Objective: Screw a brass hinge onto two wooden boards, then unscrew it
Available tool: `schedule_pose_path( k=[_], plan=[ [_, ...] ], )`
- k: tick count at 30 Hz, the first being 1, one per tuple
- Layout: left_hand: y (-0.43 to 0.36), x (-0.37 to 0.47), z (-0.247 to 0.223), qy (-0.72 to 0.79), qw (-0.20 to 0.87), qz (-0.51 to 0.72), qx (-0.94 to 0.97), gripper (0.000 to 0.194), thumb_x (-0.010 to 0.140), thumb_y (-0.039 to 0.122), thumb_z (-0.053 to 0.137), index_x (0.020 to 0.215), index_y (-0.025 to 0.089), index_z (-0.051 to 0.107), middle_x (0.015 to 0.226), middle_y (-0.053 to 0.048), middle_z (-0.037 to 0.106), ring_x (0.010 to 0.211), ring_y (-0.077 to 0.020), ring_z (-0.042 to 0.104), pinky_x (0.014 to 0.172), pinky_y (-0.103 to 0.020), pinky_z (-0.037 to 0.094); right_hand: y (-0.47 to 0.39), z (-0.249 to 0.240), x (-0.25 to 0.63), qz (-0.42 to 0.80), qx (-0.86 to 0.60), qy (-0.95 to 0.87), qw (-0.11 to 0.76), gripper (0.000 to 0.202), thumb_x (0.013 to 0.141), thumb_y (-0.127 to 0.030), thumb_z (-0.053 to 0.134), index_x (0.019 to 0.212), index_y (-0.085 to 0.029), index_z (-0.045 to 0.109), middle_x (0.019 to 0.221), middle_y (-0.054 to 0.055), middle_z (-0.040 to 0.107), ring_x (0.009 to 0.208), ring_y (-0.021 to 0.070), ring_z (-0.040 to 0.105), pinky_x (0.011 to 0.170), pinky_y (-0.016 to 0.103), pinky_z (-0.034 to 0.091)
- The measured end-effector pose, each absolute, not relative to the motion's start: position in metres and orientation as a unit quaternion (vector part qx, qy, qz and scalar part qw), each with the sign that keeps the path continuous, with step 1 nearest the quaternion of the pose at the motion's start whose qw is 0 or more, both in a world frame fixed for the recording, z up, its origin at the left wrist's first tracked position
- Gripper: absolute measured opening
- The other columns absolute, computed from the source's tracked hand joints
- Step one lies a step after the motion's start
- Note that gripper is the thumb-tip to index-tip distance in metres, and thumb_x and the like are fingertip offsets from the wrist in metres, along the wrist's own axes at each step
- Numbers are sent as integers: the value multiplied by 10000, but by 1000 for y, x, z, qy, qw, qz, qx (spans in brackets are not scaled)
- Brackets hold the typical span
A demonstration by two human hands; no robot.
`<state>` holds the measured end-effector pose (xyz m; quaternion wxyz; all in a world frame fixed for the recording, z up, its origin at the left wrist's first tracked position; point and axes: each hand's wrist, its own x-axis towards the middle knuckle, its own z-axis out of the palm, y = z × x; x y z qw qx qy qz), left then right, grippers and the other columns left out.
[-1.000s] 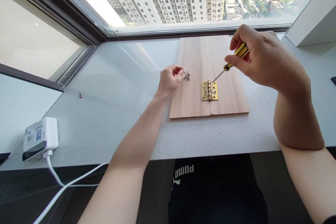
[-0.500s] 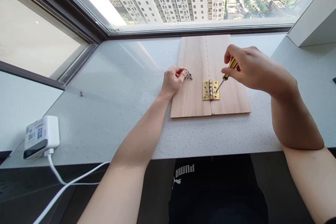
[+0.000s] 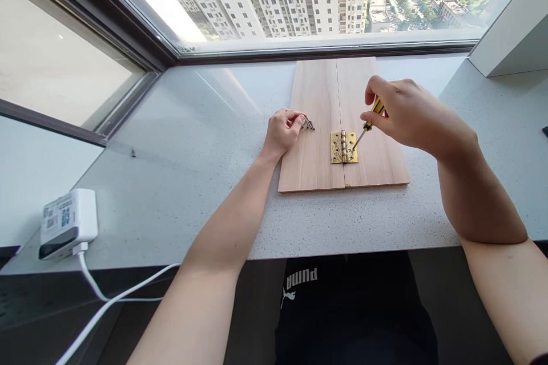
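Observation:
A brass-coloured hinge (image 3: 337,150) lies opened flat across the seam between two pale wooden boards (image 3: 310,165). My right hand (image 3: 406,114) is closed around a yellow-and-black screwdriver (image 3: 367,124). The tool leans, its tip reaching down to the hinge's right leaf near a hole. Whether a screw sits under the tip is too small to tell. At the left board, my left hand (image 3: 282,130) is closed in a pinch at several small screws (image 3: 309,124), which stick out past its fingertips. The palm side of that hand is hidden.
The boards rest on a speckled white counter (image 3: 192,182) below a window (image 3: 274,48). A white box-shaped device (image 3: 71,222) with a white cable (image 3: 89,279) stands at the counter's left. A small brown object (image 3: 133,153) lies farther back. At right rises a white block (image 3: 514,28).
My right hand and wrist have shifted and turned slightly, the screwdriver tip staying at the hinge. My left hand keeps its place, the screws differing only a little.

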<state>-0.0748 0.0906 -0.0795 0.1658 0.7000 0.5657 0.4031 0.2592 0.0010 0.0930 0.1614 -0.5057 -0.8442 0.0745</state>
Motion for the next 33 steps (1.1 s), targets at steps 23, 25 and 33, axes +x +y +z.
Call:
schedule_pose_path(
  k=[23,25,33],
  plan=[
    [90,-75,-79,568,179,406,693,201,1071,270,717,1034,224,909,1117,-121,823,998,-269,783,902,-416,691,-7,95,251,69,-491,-856,149,108,1120,-329,701,1213,-277,684,907,91,720,858,314,630,714,427,419],
    [90,-75,-78,568,179,406,693,204,1066,276,718,1040,214,911,1119,-121,824,992,-268,782,892,-409,686,-8,95,249,82,-488,-857,148,107,1119,-322,710,1206,-272,674,938,93,733,860,308,640,727,425,421],
    [91,-75,-81,558,174,410,700,198,1063,284,732,1030,223,918,1100,-131,825,971,-283,772,834,-418,671,-9,89,222,64,-515,-842,145,145,1193,-369,601,1114,-251,632,1096,149,767,888,302,645,757,443,446]
  ],
)
